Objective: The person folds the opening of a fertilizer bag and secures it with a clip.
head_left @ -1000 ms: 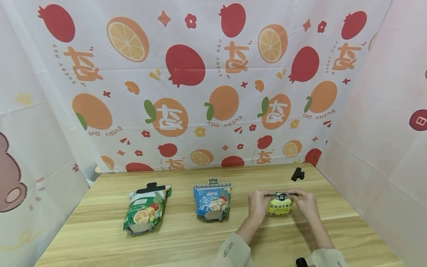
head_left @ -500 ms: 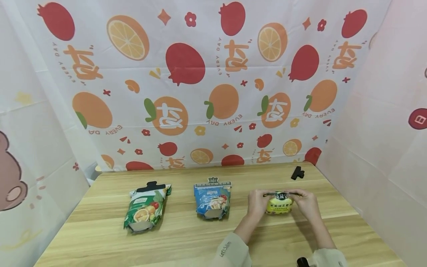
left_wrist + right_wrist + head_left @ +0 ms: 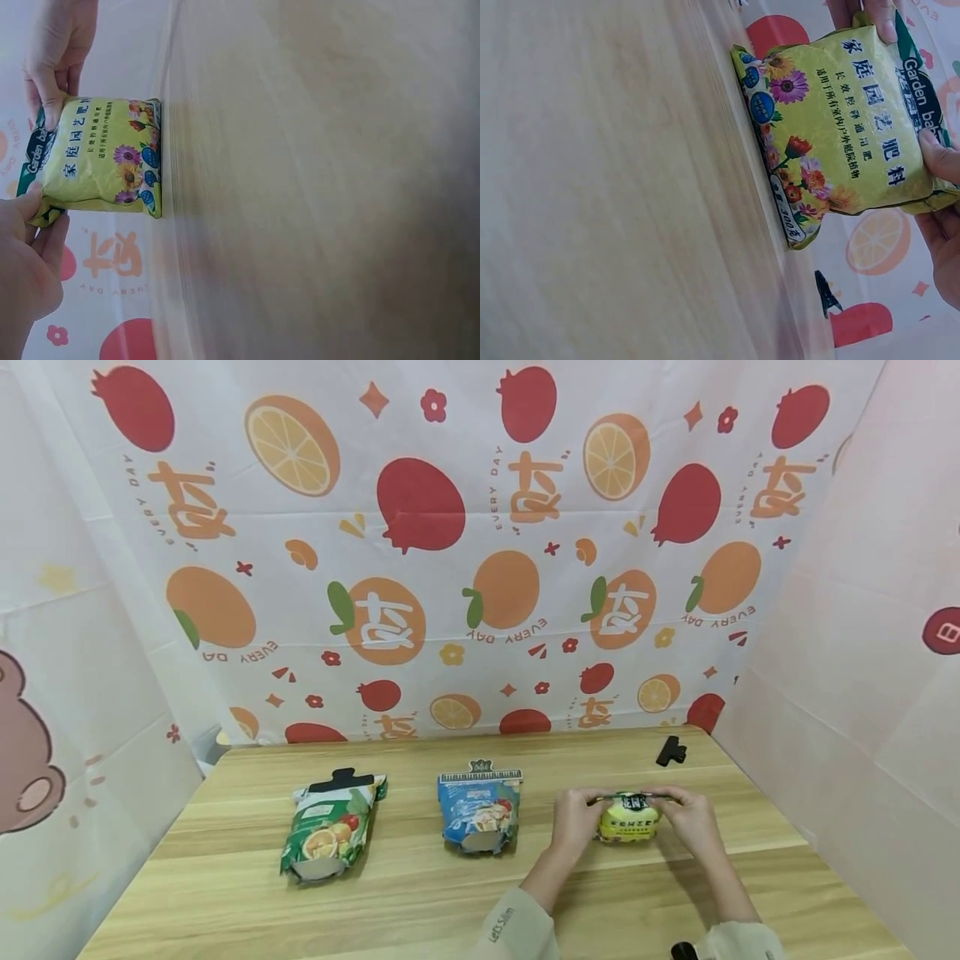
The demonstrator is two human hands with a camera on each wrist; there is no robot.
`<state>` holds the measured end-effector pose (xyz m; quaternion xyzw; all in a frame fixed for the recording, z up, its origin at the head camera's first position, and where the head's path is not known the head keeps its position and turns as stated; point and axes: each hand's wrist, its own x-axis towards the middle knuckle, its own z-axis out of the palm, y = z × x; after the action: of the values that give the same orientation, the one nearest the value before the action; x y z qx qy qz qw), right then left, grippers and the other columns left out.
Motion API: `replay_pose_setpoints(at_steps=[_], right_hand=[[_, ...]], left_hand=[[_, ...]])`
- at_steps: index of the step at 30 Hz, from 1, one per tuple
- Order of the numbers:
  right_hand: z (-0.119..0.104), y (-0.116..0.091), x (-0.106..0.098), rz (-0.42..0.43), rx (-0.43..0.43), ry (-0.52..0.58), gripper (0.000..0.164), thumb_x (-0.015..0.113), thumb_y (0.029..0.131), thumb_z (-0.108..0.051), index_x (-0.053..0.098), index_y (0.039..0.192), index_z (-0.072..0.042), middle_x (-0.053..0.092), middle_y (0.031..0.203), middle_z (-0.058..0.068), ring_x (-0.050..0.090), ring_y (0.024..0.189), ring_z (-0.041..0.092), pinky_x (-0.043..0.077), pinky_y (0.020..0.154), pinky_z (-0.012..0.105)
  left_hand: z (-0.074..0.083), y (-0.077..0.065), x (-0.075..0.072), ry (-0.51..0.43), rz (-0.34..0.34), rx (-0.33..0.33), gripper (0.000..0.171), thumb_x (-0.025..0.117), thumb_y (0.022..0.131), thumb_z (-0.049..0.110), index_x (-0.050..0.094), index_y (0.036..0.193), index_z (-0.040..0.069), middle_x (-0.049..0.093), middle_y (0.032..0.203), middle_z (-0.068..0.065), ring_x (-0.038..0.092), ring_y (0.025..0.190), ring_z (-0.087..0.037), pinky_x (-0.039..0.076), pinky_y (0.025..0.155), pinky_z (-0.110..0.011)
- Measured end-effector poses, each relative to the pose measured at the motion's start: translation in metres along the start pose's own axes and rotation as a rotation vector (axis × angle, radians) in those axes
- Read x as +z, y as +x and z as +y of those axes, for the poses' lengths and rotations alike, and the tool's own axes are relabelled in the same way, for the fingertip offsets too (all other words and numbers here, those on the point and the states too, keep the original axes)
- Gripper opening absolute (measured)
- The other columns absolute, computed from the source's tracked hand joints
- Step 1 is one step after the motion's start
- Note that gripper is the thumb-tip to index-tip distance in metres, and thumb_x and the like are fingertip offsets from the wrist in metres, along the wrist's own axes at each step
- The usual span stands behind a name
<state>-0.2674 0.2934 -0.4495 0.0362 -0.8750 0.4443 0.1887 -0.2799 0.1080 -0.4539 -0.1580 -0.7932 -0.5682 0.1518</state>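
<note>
A yellow fertilizer bag (image 3: 628, 823) with flower prints and a dark green top stands on the table, toward the right in the head view. My left hand (image 3: 575, 820) pinches its top edge at the left corner. At the opposite corner, my right hand (image 3: 690, 821) pinches the same edge, thumb in front. Both wrist views show the bag's printed front, with thumbs pressing on the green strip. Behind the bag, a black clip (image 3: 671, 751) lies by itself near the table's back right corner.
Left of my hands stands a blue bag (image 3: 480, 814) with a pale clip (image 3: 480, 774) along its top. Farther left is a green bag (image 3: 330, 831) with a black clip (image 3: 342, 780). A patterned curtain (image 3: 450, 568) hangs behind the wooden table (image 3: 420, 910).
The bag's top edge tips slightly between my fingers, and its dark label folds differently. My left wrist has shifted a little to the left. The other bags and the loose clip stay put.
</note>
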Motion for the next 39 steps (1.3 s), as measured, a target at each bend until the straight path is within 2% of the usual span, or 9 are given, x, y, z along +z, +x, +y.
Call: replay_pose_setpoints(at_steps=[4, 7, 11, 15, 22, 28, 34, 37, 39], right_hand=[[0.000, -0.001, -0.001, -0.034, -0.003, 0.012, 0.015, 0.066, 0.083, -0.004, 0.069, 0.098, -0.003, 0.066, 0.098, 0.015, 0.050, 0.061, 0.013, 0.040, 0.049, 0.022], [-0.002, -0.003, -0.003, -0.056, 0.003, 0.004, 0.017, 0.065, 0.085, -0.010, 0.069, 0.101, -0.004, 0.065, 0.102, 0.014, 0.057, 0.081, 0.019, 0.046, 0.064, 0.028], [-0.005, -0.003, -0.007, -0.085, -0.013, -0.013, 0.022, 0.064, 0.088, -0.018, 0.067, 0.104, -0.004, 0.063, 0.107, 0.016, 0.055, 0.102, 0.035, 0.046, 0.080, 0.047], [-0.006, 0.001, -0.010, -0.113, -0.052, -0.016, 0.028, 0.064, 0.088, -0.023, 0.066, 0.108, -0.003, 0.063, 0.108, 0.017, 0.053, 0.105, 0.039, 0.043, 0.084, 0.054], [-0.007, 0.003, -0.010, -0.138, -0.119, 0.005, 0.027, 0.063, 0.089, -0.020, 0.065, 0.109, -0.003, 0.063, 0.108, 0.015, 0.054, 0.105, 0.036, 0.044, 0.085, 0.052], [-0.008, 0.001, -0.010, -0.146, -0.103, 0.002, 0.030, 0.061, 0.090, -0.023, 0.064, 0.111, -0.002, 0.063, 0.109, 0.015, 0.053, 0.106, 0.036, 0.045, 0.084, 0.051], [-0.007, 0.010, -0.017, -0.129, -0.039, 0.001, 0.037, 0.054, 0.093, -0.031, 0.062, 0.113, 0.000, 0.062, 0.109, 0.016, 0.057, 0.098, 0.018, 0.048, 0.078, 0.028], [-0.003, 0.024, -0.020, -0.091, -0.071, -0.011, 0.034, 0.054, 0.094, -0.027, 0.062, 0.111, 0.002, 0.061, 0.106, 0.018, 0.056, 0.092, 0.012, 0.047, 0.073, 0.019], [0.000, 0.035, -0.023, -0.064, -0.102, -0.041, 0.030, 0.054, 0.094, -0.022, 0.062, 0.109, 0.003, 0.061, 0.103, 0.019, 0.058, 0.091, 0.017, 0.048, 0.071, 0.020]], left_hand=[[0.001, 0.000, 0.000, 0.004, -0.003, -0.018, 0.013, 0.074, 0.074, 0.002, 0.075, 0.082, 0.013, 0.069, 0.084, 0.002, 0.064, 0.084, -0.008, 0.048, 0.068, -0.013], [0.002, 0.000, 0.000, 0.004, -0.004, -0.021, 0.013, 0.074, 0.074, 0.002, 0.075, 0.082, 0.012, 0.069, 0.084, 0.002, 0.064, 0.084, -0.008, 0.048, 0.068, -0.013], [0.003, 0.001, 0.000, 0.019, -0.005, -0.005, 0.013, 0.074, 0.073, 0.002, 0.075, 0.081, 0.012, 0.069, 0.084, 0.001, 0.064, 0.084, -0.008, 0.048, 0.069, -0.013], [0.003, 0.002, -0.001, 0.007, -0.004, -0.007, 0.012, 0.074, 0.073, 0.002, 0.075, 0.082, 0.011, 0.069, 0.084, 0.001, 0.063, 0.083, -0.006, 0.048, 0.068, -0.012], [0.002, 0.002, -0.003, -0.005, -0.007, -0.017, 0.013, 0.073, 0.074, 0.002, 0.075, 0.083, 0.010, 0.069, 0.085, 0.001, 0.063, 0.082, -0.005, 0.048, 0.066, -0.011], [0.001, 0.000, -0.003, -0.006, -0.004, -0.018, 0.013, 0.073, 0.074, 0.001, 0.075, 0.082, 0.010, 0.069, 0.085, 0.001, 0.063, 0.081, -0.005, 0.048, 0.065, -0.011], [0.002, -0.002, -0.002, -0.005, -0.008, 0.004, 0.011, 0.073, 0.074, 0.002, 0.075, 0.082, 0.011, 0.069, 0.084, 0.002, 0.063, 0.080, -0.002, 0.047, 0.063, -0.010], [0.002, -0.003, -0.001, -0.013, -0.012, 0.006, 0.011, 0.073, 0.075, 0.002, 0.075, 0.082, 0.011, 0.069, 0.084, 0.002, 0.062, 0.080, -0.002, 0.047, 0.064, -0.010], [0.003, -0.004, -0.001, -0.015, -0.012, 0.005, 0.012, 0.073, 0.074, 0.002, 0.075, 0.082, 0.010, 0.069, 0.085, 0.002, 0.063, 0.080, -0.003, 0.047, 0.064, -0.009]])
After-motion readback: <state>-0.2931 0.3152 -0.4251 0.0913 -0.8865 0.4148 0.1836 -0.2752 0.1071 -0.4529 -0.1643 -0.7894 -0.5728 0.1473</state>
